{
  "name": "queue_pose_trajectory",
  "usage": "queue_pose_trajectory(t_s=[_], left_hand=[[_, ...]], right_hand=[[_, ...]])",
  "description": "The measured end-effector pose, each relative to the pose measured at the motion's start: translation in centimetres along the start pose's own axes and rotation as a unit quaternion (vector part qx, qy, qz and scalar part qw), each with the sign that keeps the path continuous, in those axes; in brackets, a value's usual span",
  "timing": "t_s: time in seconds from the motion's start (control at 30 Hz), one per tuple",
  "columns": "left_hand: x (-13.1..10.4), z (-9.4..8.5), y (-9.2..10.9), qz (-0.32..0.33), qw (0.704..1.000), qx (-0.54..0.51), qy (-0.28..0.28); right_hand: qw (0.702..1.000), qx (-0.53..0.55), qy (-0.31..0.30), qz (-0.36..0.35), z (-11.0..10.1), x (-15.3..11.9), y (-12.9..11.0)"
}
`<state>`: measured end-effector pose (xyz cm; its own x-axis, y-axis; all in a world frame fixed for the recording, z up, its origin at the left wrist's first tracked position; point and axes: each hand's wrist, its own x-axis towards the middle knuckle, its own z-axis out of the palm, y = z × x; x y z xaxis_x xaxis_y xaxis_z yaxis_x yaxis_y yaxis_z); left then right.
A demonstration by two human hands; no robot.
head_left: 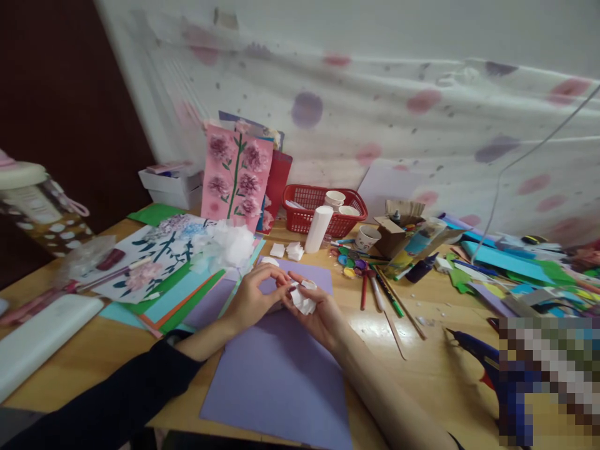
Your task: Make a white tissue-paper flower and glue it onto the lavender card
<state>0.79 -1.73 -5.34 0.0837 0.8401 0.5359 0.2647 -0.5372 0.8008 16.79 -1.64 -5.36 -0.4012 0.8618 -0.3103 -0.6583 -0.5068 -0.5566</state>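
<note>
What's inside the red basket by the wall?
In the red basket are white paper cups and something white and flat toward its left end. The basket's front and the white cylinder cover much of the bottom, so anything lower can't be seen.

the purple sheet looks like smooth, matt paper, and the tabletop under it is wood, glossy in a patch to the sheet's right. above the purple sheet, the white bundle looks like thin, creased paper, while the basket beyond the sheet is red plastic latticework. left of the purple sheet lies a fluffy, cottony wad; to its right, the glue gun looks like smooth plastic.
</note>
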Motion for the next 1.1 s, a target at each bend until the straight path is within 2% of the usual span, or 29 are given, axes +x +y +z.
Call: queue_pose_trajectory(t_s=[0.1, 0.2, 0.33, 0.4, 0.5, 0.57, 0.7, 0.83, 0.97, 1.1], left_hand=[[0.3, -0.1, -0.2, -0.114, 0.984, -0.125, 0.047], [0.3, -0.1, -0.5, -0.166, 0.971, -0.168, 0.047], [-0.2, 0.3, -0.8, -0.189, 0.971, -0.132, -0.066], [-0.5, 0.6, -0.9, -0.189, 0.971, -0.113, -0.093], [-0.7, 0.7, -0.9, -0.185, 0.974, -0.101, -0.079], [-0.6, 0.7, -0.9, -0.208, 0.967, -0.141, -0.045], [0.1, 0.4, -0.7, -0.282, 0.917, -0.281, 0.022], [0.5, 0.2, -0.4, -0.307, 0.897, -0.318, 0.017], [0.4, 0.2, -0.2, -0.317, 0.89, -0.327, -0.016], [0.2, 0.2, -0.4, -0.313, 0.885, -0.345, -0.019]], right_hand=[[0.999, -0.003, 0.012, -0.043, -0.1, 0.1, 0.0], [0.997, 0.0, 0.019, -0.07, -0.1, 0.2, -0.1], [0.997, -0.005, 0.009, -0.082, 0.1, 0.2, -0.2], [0.996, -0.021, -0.003, -0.082, 0.1, 0.1, -0.1], [0.996, -0.04, -0.012, -0.078, 0.3, -0.1, 0.1], [0.996, -0.038, -0.009, -0.074, 0.3, -0.1, 0.2], [0.994, -0.043, 0.025, -0.096, 0.3, 0.1, 0.0], [0.979, -0.148, 0.049, -0.132, 0.3, 0.1, -0.4], [0.968, -0.23, 0.032, -0.097, 0.5, -0.3, -0.3], [0.963, -0.252, 0.019, -0.089, 0.7, -0.5, -0.2]])
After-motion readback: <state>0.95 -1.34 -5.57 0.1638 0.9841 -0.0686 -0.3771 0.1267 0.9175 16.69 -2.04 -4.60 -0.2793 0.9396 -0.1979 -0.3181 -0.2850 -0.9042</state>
